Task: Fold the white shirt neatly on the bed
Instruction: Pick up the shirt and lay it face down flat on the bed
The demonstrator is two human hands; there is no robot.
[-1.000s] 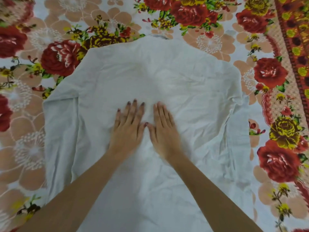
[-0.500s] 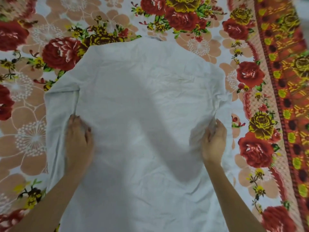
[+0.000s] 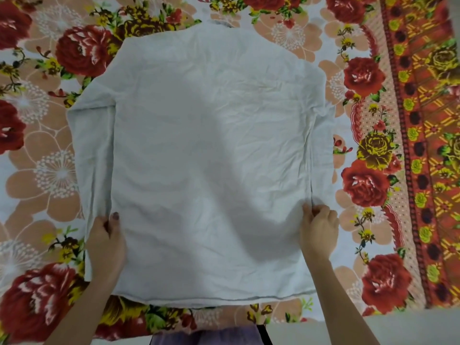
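Observation:
The white shirt (image 3: 211, 155) lies flat and back-up on the bed, collar at the far end, hem toward me. Its sleeves run down along both sides of the body. My left hand (image 3: 107, 240) grips the shirt's left side seam near the hem, thumb on top of the cloth. My right hand (image 3: 318, 230) pinches the right side seam at about the same height, fingers curled round the fabric edge. The cloth between my hands is spread out with light wrinkles.
A floral bedsheet (image 3: 368, 170) with red roses covers the bed, with a patterned orange border (image 3: 428, 145) along the right. The bed's near edge (image 3: 373, 322) runs just below the hem. Purple clothing (image 3: 206, 337) shows at the bottom.
My hands went from pressing flat together at the shirt's middle, out to the two side seams, then down toward the hem, where they now grip the edges. The shirt looks smoother.

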